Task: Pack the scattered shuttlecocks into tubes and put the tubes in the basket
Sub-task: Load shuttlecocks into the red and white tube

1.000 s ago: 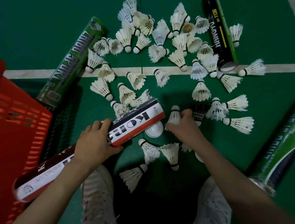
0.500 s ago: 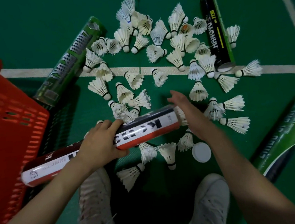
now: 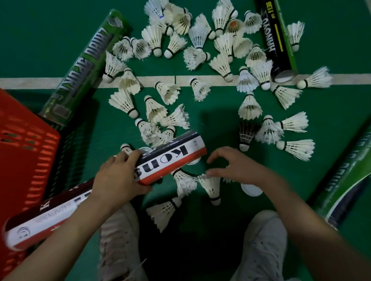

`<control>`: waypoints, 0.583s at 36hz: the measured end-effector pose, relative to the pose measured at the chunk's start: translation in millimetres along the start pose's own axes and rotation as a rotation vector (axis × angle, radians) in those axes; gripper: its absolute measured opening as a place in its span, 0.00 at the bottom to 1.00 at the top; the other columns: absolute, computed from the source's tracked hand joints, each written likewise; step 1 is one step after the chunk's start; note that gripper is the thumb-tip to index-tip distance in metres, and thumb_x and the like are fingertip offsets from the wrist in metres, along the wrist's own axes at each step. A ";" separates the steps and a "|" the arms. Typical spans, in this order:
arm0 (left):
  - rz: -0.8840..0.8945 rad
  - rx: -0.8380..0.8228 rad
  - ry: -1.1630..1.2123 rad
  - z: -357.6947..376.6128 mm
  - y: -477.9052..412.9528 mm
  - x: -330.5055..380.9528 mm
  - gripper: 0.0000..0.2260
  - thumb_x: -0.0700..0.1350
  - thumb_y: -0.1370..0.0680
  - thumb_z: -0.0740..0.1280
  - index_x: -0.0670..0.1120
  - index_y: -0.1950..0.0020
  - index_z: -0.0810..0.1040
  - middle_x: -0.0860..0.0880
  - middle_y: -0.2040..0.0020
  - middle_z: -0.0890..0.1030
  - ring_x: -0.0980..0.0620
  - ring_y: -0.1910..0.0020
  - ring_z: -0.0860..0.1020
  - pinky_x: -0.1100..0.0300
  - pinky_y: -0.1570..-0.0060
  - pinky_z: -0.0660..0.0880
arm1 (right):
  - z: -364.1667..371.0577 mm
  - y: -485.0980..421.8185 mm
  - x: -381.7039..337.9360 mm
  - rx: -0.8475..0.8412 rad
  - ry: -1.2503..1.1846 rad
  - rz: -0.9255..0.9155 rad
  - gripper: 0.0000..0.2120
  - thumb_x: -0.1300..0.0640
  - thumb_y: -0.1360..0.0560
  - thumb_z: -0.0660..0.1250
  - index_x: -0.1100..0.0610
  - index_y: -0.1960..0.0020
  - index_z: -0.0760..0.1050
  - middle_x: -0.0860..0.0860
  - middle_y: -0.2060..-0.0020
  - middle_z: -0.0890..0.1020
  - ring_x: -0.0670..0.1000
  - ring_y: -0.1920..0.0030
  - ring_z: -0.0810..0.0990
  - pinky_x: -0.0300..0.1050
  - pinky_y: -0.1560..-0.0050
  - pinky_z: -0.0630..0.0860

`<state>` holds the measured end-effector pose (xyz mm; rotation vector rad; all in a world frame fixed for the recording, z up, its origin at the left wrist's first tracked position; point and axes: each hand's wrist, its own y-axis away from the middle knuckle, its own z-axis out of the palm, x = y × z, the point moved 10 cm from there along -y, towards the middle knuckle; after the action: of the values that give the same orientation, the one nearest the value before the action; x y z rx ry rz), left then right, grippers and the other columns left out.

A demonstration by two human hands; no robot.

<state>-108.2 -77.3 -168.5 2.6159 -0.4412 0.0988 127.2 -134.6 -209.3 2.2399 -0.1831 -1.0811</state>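
Shuttlecocks [image 3: 197,56] lie scattered over the green floor [image 3: 25,42], most packed tight along and above the white line [image 3: 159,81], a looser bunch to the right near the dark shuttlecock [image 3: 246,132]. Left hand [image 3: 116,180] is wrapped around the white-red-black tube [image 3: 108,187], held slanted low over the floor, its far end aimed up-right and stopping just short of the right hand [image 3: 234,167]. Near end of that tube sits against the red basket [image 3: 12,142] wall (cannot tell if it touches). Right hand is empty, fingers curled apart, hovering just above two shuttlecocks [image 3: 209,185] that lie right below the tube mouth. A white cap [image 3: 251,189] lies on the floor just beside the right wrist.

Three more tubes on the floor: a green tube [image 3: 88,66] slanted at upper left, its lower end close to the basket corner; a black tube [image 3: 274,29] at upper right, nearly upright in frame, shuttlecocks crowding its left edge and one shuttlecock [image 3: 296,35] off its right; another green tube [image 3: 357,165] at far right edge, well apart from the pile.

Open floor: a bare patch between the tube mouth and the dark shuttlecock, plus wide room at upper left and far right. White shoes [image 3: 120,247] at bottom, one shuttlecock [image 3: 164,211] just ahead of the left one. Basket fills the left edge, partly cut off.
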 end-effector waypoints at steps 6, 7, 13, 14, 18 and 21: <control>-0.021 -0.013 0.017 2.2 -2.4 -5.4 0.41 0.62 0.36 0.75 0.50 0.29 0.63 0.45 0.43 0.74 0.42 0.44 0.73 0.52 0.45 0.70 | 29.3 -3.0 -5.6 -0.127 0.400 -0.073 0.18 0.47 0.30 0.73 0.50 0.41 0.78 0.49 0.30 0.66 0.53 0.27 0.55 0.43 0.31 0.55; -0.024 -0.013 0.022 1.9 -2.6 -5.6 0.41 0.62 0.36 0.75 0.50 0.29 0.63 0.45 0.42 0.74 0.42 0.44 0.73 0.52 0.45 0.70 | 29.0 -4.8 -7.1 -0.105 0.428 -0.087 0.16 0.49 0.29 0.72 0.51 0.43 0.79 0.50 0.30 0.68 0.53 0.27 0.57 0.41 0.33 0.55; -0.027 -0.012 0.041 1.4 -2.4 -4.0 0.42 0.61 0.36 0.75 0.50 0.28 0.62 0.44 0.42 0.74 0.41 0.43 0.73 0.51 0.44 0.71 | -19.6 -1.8 -9.9 0.222 0.198 -0.075 0.08 0.59 0.23 0.65 0.62 0.47 0.76 0.56 0.41 0.74 0.54 0.39 0.71 0.41 0.46 0.65; -0.026 -0.010 0.043 0.9 -2.2 -3.1 0.42 0.61 0.36 0.75 0.50 0.28 0.62 0.44 0.42 0.74 0.41 0.43 0.73 0.50 0.44 0.71 | -32.2 1.2 -9.7 0.285 0.137 -0.064 0.07 0.58 0.22 0.63 0.61 0.47 0.74 0.55 0.41 0.73 0.52 0.42 0.72 0.39 0.49 0.66; -0.023 -0.008 0.053 -0.4 -0.9 -0.1 0.41 0.61 0.36 0.75 0.50 0.29 0.63 0.45 0.42 0.74 0.42 0.43 0.73 0.51 0.44 0.70 | -81.1 17.8 -11.0 0.569 -0.147 -0.024 0.04 0.59 0.21 0.60 0.57 0.46 0.67 0.52 0.43 0.68 0.47 0.50 0.72 0.30 0.60 0.68; -0.011 -0.006 0.070 -3.1 -0.4 2.9 0.41 0.61 0.36 0.75 0.50 0.29 0.62 0.46 0.42 0.74 0.43 0.43 0.73 0.52 0.45 0.70 | -98.6 25.5 -15.7 0.728 -0.309 -0.045 0.04 0.59 0.21 0.58 0.55 0.47 0.66 0.51 0.40 0.70 0.48 0.49 0.72 0.32 0.55 0.69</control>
<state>-105.2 -76.3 -165.5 2.5996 -0.4018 0.1849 193.9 -101.0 -138.4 2.6803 -0.7653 -1.5654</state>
